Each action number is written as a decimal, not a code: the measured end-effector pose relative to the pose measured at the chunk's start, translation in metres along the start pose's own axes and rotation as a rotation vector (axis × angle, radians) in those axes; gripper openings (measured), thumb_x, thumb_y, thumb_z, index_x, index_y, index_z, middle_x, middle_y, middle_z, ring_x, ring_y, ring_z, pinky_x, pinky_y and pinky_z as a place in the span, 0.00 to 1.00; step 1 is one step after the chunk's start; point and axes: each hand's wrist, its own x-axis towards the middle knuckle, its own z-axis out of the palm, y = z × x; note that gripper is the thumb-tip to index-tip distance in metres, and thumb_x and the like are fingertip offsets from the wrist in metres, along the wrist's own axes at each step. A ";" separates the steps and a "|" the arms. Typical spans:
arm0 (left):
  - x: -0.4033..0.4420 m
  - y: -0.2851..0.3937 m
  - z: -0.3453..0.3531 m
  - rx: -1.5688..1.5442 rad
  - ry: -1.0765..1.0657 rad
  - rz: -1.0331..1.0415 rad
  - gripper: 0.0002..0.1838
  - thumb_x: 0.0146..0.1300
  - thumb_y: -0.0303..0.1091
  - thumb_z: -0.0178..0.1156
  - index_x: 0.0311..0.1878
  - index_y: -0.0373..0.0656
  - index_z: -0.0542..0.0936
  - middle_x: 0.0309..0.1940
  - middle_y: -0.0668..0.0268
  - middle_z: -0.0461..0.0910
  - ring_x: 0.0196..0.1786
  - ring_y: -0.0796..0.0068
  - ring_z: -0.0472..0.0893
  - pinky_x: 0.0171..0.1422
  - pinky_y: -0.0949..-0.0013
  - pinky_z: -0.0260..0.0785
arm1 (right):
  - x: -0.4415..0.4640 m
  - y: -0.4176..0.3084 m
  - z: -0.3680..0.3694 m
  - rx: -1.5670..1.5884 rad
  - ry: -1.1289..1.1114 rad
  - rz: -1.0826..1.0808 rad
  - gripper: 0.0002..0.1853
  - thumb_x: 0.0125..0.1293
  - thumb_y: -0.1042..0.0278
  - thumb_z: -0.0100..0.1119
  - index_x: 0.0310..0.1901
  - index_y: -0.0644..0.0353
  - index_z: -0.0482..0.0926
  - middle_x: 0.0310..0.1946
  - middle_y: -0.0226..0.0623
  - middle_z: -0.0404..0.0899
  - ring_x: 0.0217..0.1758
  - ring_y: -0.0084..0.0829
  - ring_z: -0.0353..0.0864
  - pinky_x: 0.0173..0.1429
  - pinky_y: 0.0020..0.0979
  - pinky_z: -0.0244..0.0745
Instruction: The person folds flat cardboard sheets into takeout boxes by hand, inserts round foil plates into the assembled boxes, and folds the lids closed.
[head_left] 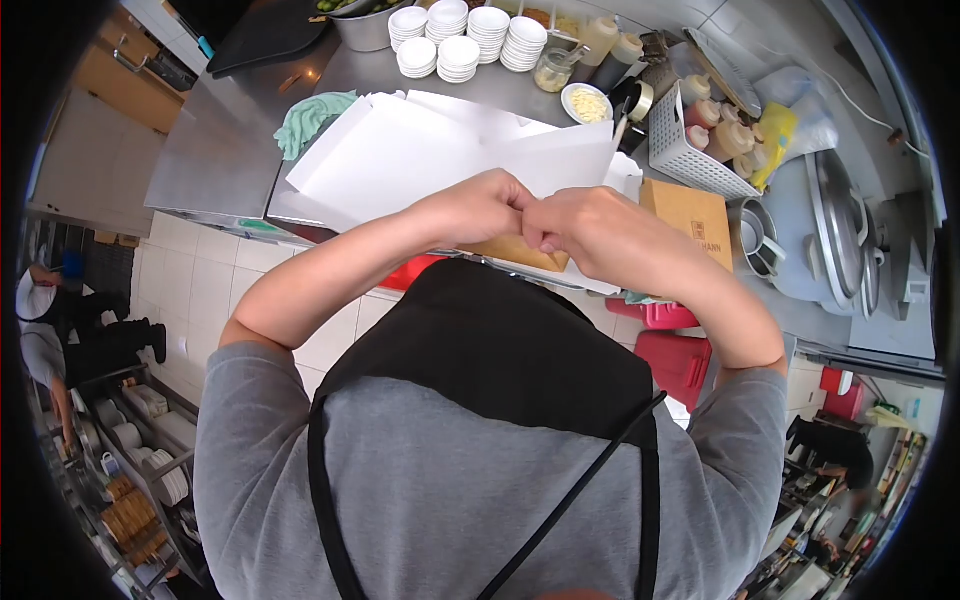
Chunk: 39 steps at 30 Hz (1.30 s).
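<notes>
My left hand [478, 208] and my right hand [590, 228] meet at the counter's front edge, fingers curled and pressed together. What they pinch, if anything, is hidden between them. Just below the hands shows a brown cardboard piece [518, 250], its upper part covered by them. Behind them an opened white box or sheet [400, 145] with raised flaps lies on the steel counter [230, 140]. To the right of my right hand sits a brown box [690, 215] with printing on its side.
Stacks of small white dishes [488, 35] stand at the back, near a bowl of pale slices [587, 104]. A white basket of bottles [700, 140], metal pots [758, 238] and lids are at right. A green cloth [312, 120] lies left. Other people [70, 340] are at far left and far right.
</notes>
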 end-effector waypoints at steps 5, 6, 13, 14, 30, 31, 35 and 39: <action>-0.013 0.008 -0.007 -0.060 0.107 -0.017 0.09 0.60 0.29 0.54 0.37 0.33 0.80 0.31 0.70 0.79 0.36 0.87 0.74 0.46 0.79 0.65 | -0.003 0.022 -0.001 0.157 0.211 0.098 0.10 0.52 0.81 0.57 0.29 0.63 0.64 0.21 0.34 0.70 0.27 0.28 0.72 0.33 0.26 0.67; -0.014 0.008 -0.007 -0.062 0.110 -0.016 0.09 0.60 0.29 0.54 0.37 0.33 0.80 0.31 0.70 0.79 0.36 0.87 0.74 0.46 0.79 0.65 | -0.002 0.023 0.000 0.156 0.208 0.095 0.10 0.52 0.81 0.57 0.29 0.63 0.64 0.21 0.34 0.70 0.27 0.28 0.72 0.33 0.26 0.67; -0.018 0.021 -0.005 0.156 0.207 0.051 0.06 0.56 0.29 0.61 0.31 0.35 0.80 0.27 0.71 0.77 0.30 0.87 0.72 0.35 0.80 0.65 | -0.002 0.042 0.004 0.222 0.492 0.018 0.08 0.52 0.78 0.59 0.31 0.63 0.69 0.26 0.35 0.73 0.33 0.33 0.73 0.40 0.29 0.69; -0.018 0.024 -0.004 0.190 0.285 0.068 0.05 0.55 0.28 0.62 0.30 0.36 0.80 0.26 0.71 0.77 0.29 0.87 0.71 0.32 0.79 0.64 | -0.001 0.049 0.002 0.117 0.703 -0.081 0.09 0.51 0.76 0.58 0.34 0.63 0.72 0.28 0.40 0.74 0.35 0.40 0.75 0.41 0.32 0.69; 0.032 -0.014 0.001 0.471 0.335 0.344 0.15 0.53 0.43 0.62 0.34 0.40 0.81 0.31 0.64 0.81 0.36 0.70 0.77 0.42 0.69 0.70 | 0.010 0.124 0.018 0.220 1.010 0.289 0.23 0.60 0.76 0.46 0.58 0.69 0.62 0.38 0.48 0.77 0.38 0.29 0.78 0.46 0.29 0.70; 0.030 -0.001 -0.024 0.152 0.324 0.237 0.16 0.54 0.43 0.60 0.36 0.39 0.81 0.34 0.64 0.81 0.36 0.72 0.78 0.42 0.69 0.71 | 0.008 0.108 0.010 0.241 1.018 0.237 0.22 0.61 0.77 0.45 0.57 0.69 0.62 0.39 0.49 0.77 0.39 0.30 0.78 0.45 0.29 0.71; -0.010 0.063 -0.086 -0.388 0.226 0.071 0.53 0.53 0.77 0.23 0.38 0.30 0.78 0.37 0.48 0.79 0.38 0.64 0.80 0.42 0.63 0.74 | 0.000 0.069 -0.014 -0.021 1.076 -0.003 0.21 0.59 0.81 0.44 0.56 0.68 0.65 0.39 0.50 0.77 0.37 0.39 0.80 0.42 0.30 0.73; -0.035 0.092 -0.093 -0.642 0.024 0.071 0.57 0.49 0.80 0.27 0.40 0.23 0.76 0.38 0.39 0.76 0.40 0.55 0.80 0.50 0.51 0.71 | -0.006 0.047 -0.034 -0.339 1.088 -0.393 0.26 0.50 0.86 0.47 0.55 0.67 0.67 0.40 0.49 0.77 0.36 0.45 0.79 0.40 0.33 0.75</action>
